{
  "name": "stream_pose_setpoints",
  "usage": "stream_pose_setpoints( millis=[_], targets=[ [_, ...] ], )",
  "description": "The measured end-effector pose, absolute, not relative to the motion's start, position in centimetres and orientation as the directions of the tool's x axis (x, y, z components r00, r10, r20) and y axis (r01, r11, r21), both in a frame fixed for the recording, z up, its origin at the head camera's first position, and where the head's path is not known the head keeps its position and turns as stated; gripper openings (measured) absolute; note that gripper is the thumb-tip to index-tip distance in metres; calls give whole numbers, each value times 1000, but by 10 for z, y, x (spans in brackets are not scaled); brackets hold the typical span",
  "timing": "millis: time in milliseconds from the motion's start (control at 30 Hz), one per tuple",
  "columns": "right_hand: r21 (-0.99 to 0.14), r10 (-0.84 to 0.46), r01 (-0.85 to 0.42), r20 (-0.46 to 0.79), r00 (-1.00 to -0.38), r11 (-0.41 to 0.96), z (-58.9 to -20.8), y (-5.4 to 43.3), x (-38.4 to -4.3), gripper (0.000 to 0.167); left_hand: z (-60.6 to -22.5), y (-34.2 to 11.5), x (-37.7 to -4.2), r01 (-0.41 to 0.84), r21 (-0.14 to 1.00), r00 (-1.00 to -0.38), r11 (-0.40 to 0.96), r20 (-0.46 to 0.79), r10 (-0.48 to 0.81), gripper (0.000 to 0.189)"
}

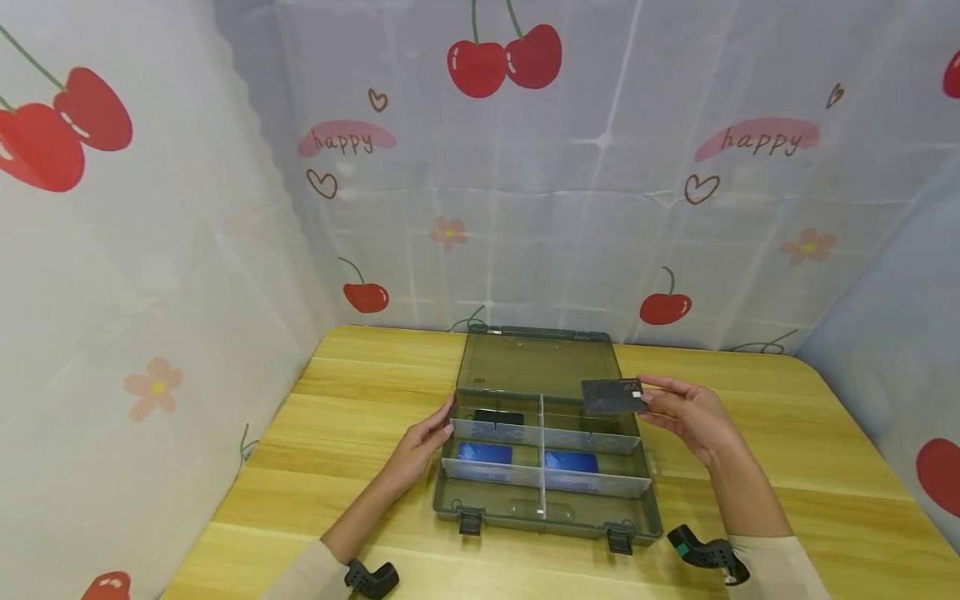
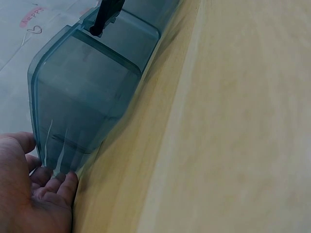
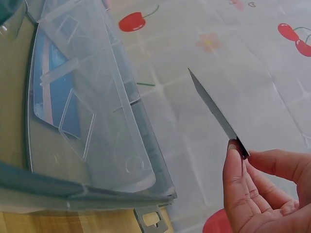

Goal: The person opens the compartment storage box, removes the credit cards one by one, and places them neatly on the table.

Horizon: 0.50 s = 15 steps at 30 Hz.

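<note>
Now, your right hand (image 1: 696, 418) pinches a dark grey rectangular VIP card (image 1: 609, 397) between thumb and fingers, right of the frame's centre. Your left hand (image 1: 417, 454), with relaxed fingers, touches the left wall of an opened translucent green plastic box (image 1: 551, 527), at lower centre.

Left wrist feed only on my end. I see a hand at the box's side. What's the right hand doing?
Observer: The right hand pinches a dark card marked "VIP".
Operator: Is that card down in the box?
Observer: No. The right wrist view shows it held in the air, apart from the box.
Operator: Anything in the middle row of compartments?
Observer: Yes, blue on both sides: a left blue card and a right blue card.
</note>
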State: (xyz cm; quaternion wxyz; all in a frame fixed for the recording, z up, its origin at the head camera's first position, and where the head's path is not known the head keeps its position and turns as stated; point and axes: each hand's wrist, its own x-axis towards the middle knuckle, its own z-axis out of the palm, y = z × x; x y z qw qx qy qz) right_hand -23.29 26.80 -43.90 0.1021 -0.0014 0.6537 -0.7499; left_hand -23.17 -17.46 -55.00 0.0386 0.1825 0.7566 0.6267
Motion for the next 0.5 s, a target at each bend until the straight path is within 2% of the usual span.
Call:
stream_pose_setpoints(
  millis=[233,500],
  targets=[
    [-975,-140,138,-114,-984,-176,-437,276,-234,30,-548,-172,-231,225,965,-929,133,172,329,57],
    [-978,-125,133,-113,-986,-160,-439,282,-234,35,-550,-174,-231,218,968,-930,125,168,326,56]
  ],
)
